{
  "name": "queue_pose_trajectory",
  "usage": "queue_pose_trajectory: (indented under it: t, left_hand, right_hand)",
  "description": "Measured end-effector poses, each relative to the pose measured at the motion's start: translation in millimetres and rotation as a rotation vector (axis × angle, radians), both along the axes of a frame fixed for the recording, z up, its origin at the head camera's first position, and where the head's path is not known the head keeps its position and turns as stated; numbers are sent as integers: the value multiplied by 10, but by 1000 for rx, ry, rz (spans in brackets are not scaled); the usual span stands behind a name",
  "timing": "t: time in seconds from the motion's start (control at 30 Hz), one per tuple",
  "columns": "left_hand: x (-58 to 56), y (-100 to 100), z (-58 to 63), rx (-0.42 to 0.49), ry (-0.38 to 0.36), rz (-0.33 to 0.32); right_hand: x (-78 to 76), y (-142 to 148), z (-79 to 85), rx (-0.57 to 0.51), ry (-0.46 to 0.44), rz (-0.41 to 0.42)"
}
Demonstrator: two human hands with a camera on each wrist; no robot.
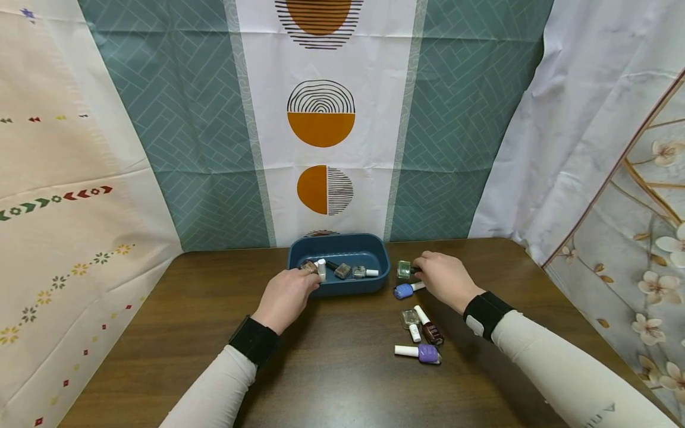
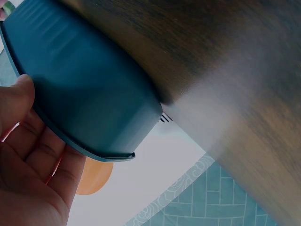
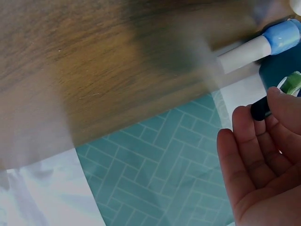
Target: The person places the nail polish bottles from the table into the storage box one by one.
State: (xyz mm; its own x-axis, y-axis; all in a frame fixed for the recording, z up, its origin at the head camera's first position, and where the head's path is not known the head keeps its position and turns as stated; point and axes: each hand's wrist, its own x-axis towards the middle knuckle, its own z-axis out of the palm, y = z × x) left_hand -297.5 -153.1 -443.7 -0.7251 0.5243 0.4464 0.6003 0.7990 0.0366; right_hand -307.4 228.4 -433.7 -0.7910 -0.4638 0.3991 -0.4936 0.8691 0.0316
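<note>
My left hand (image 1: pixel 287 297) grips the front left rim of a dark blue plastic tub (image 1: pixel 348 288). In the left wrist view its thumb (image 2: pixel 24 89) lies on the tub's outer wall, with the other fingers at the rim. Several nail polish bottles lie inside, among them a brown one (image 1: pixel 342 271) and a clear one with a white cap (image 1: pixel 359 272). Right of the tub, my right hand (image 1: pixel 445 278) pinches the black cap of a green nail polish bottle (image 1: pixel 404 269). A blue nail polish bottle (image 1: pixel 404 290) with a white cap lies just below it.
On the brown table (image 1: pixel 332 362), nearer me, lie a clear glittery bottle (image 1: pixel 409 318), a dark red bottle (image 1: pixel 432 333) and a purple bottle (image 1: pixel 428 353), all white-capped. A patterned curtain (image 1: pixel 214 119) hangs behind the table's far edge.
</note>
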Motion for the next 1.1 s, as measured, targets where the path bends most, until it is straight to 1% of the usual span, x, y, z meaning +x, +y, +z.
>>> queue_pose_trajectory:
  t: [0.13, 0.37, 0.47, 0.63, 0.83, 1.1]
  left_hand:
    - [3, -7, 11, 5, -9, 0]
    - [-10, -11, 8, 7, 14, -6]
    - [-12, -14, 6, 7, 10, -6]
    - [-12, -12, 11, 5, -2, 6]
    - [-3, -14, 14, 1, -8, 8]
    - [-6, -15, -3, -2, -24, 10]
  right_hand:
    - [17, -9, 19, -1, 8, -6]
    - [42, -48, 87, -28, 23, -25]
    - [57, -90, 122, -43, 24, -24]
    - [88, -199, 187, -67, 36, 8]
    - [89, -339, 248, -81, 49, 39]
    - [33, -514, 244, -65, 78, 76]
